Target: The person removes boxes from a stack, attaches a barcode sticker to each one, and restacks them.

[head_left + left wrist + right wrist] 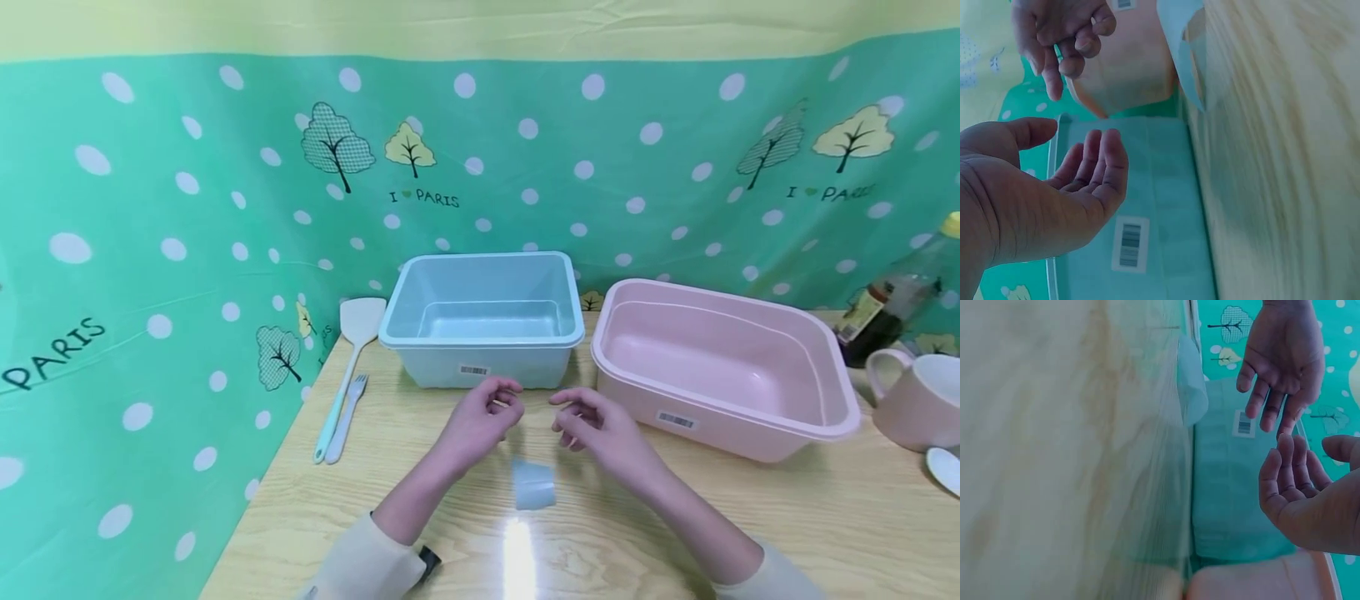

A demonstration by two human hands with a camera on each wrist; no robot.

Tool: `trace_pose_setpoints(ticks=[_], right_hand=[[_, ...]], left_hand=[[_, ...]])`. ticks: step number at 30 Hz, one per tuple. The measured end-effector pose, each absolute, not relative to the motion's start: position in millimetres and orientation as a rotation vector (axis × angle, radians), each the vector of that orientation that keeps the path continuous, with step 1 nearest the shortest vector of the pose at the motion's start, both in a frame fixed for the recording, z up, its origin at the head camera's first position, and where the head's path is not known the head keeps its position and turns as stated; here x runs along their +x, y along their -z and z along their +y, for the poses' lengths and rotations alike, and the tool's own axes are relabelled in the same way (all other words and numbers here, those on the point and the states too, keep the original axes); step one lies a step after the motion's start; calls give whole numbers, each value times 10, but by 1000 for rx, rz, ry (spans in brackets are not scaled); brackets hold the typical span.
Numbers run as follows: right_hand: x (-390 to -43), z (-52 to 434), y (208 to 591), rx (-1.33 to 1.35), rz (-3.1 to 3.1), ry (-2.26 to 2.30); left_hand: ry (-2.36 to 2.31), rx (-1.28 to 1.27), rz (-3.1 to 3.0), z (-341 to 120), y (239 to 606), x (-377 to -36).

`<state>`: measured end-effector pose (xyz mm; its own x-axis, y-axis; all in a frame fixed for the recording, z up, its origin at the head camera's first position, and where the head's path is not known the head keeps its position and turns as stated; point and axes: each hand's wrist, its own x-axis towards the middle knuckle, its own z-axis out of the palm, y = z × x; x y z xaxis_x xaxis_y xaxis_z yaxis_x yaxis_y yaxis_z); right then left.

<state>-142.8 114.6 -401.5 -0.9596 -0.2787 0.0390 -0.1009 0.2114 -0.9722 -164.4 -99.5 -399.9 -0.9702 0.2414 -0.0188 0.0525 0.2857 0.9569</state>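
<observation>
My left hand (483, 418) and right hand (597, 427) hang over the table in front of the light blue basin (480, 365), a short gap between them. Both have loosely bent fingers and hold nothing. In the left wrist view the left hand (1054, 194) shows its thumb apart from its fingers. The right hand (1310, 497) shows the same relaxed bend in the right wrist view. On the table between the forearms lies a small light blue cup (534, 486), nearer to me than both hands.
A pink basin (720, 367) stands to the right of the blue one. At the left lie a white-headed spatula (362, 321) and a fork (347, 417). A bottle of dark liquid (885, 308), a pink mug (918, 400) and a white spoon-like piece (943, 471) are at the far right.
</observation>
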Motion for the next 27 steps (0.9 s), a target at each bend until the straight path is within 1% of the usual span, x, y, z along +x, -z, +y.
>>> trace_pose_setpoints(ticks=[9,15,27], right_hand=[[-1238,1504,4002,-330,2423,1866],[-1129,1674,3968,-326,2481,1893],[-1000,1934,3985,-423,2607,1959]], left_hand=[[-1740,404,2418,-712,3939,-1691],[-1737,404,2406,-581,3904,-1702],[-1751,416,2356,-353,3868,-1738]])
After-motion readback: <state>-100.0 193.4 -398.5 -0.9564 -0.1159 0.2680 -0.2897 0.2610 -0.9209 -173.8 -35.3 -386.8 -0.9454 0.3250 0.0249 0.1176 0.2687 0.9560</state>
